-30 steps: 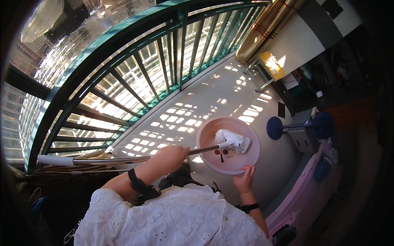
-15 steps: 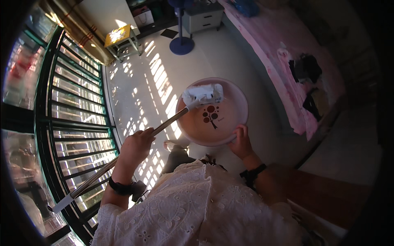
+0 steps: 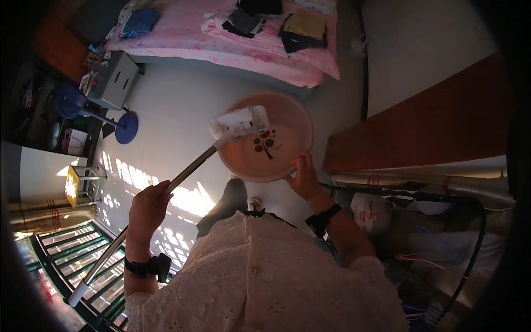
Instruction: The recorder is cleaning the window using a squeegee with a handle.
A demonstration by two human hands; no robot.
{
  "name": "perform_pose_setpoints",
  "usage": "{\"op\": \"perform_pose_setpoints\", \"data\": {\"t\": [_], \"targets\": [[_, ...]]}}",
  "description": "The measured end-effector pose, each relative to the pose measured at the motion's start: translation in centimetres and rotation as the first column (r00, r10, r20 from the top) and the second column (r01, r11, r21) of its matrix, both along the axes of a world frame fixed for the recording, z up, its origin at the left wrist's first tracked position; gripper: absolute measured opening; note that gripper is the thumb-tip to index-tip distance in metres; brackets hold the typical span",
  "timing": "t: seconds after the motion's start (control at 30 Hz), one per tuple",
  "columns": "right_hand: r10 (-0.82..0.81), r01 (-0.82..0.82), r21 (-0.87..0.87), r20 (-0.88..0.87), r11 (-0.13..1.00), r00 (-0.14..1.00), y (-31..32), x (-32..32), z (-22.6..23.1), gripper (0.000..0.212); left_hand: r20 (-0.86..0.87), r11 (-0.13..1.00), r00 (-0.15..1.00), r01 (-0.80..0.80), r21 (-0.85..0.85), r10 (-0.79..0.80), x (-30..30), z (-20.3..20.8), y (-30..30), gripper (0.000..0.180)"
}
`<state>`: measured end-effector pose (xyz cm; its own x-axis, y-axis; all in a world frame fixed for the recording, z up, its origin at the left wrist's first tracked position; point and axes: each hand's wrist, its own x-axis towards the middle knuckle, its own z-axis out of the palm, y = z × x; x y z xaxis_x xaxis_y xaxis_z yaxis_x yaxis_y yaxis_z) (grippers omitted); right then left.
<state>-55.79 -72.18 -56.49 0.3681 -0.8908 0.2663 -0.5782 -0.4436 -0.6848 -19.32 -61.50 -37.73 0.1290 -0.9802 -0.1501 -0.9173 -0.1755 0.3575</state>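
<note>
My left hand (image 3: 148,209) is closed around the metal pole of a mop (image 3: 189,169), which slants from the lower left up to the right. Its white, flat-looking head (image 3: 241,123) lies inside or just over a pink plastic basin (image 3: 294,124); I cannot tell whether it touches the bottom. A dark tree pattern decorates the basin's inside. My right hand (image 3: 304,178) grips the near right rim of the basin, fingers on the inner side. Dark bands circle both wrists.
A bed with a pink cover (image 3: 182,47) stands ahead, bearing folded clothes (image 3: 304,25). To the left are a grey drawer cabinet (image 3: 115,80), a blue fan stand (image 3: 126,128) and a yellow-topped stool (image 3: 72,185). Green window bars (image 3: 72,249) are lower left; a black hose (image 3: 475,243) hangs right.
My view and body have turned to the right, so the bed is now ahead and the window bars lower left. The basin and mop have come round with my hands, both grips unchanged.
</note>
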Motion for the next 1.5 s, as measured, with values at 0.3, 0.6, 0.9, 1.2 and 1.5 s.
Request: {"op": "perform_pose_setpoints", "data": {"t": [0.3,0.6,0.9,1.2,1.5], "targets": [[-0.296,0.301,0.042,-0.108,0.953,0.949,-4.3,-3.9,-2.3,0.067,0.155,0.876,0.866,0.45,0.177,-0.476,-1.8,-1.5,-15.6,0.023],[-0.574,0.574,-0.009,-0.018,0.819,0.819,-6.4,-6.5,-1.4,0.053,0.139,0.637,0.623,0.764,0.1,-0.77,-8.8,-2.3,-29.8,0.024],[-0.69,0.689,0.041,0.041,0.724,0.722,-14.7,-14.8,-2.2,0.052,0.161,0.534,0.513,0.834,0.141,-0.843,-21.5,-2.1,-41.3,0.023],[-0.728,0.734,-0.071,0.094,0.675,0.679,-33.5,-25.2,-2.2,0.046,0.359,0.482,0.45,0.876,-0.001,-0.818,-33.4,-2.0,-55.1,0.024],[-0.619,0.65,-0.125,0.216,0.75,0.755,-50.6,-31.3,-3.0,0.048,0.401,0.523,0.504,0.849,-0.068,-0.765,-39.7,-1.4,-67.4,0.019]]}}
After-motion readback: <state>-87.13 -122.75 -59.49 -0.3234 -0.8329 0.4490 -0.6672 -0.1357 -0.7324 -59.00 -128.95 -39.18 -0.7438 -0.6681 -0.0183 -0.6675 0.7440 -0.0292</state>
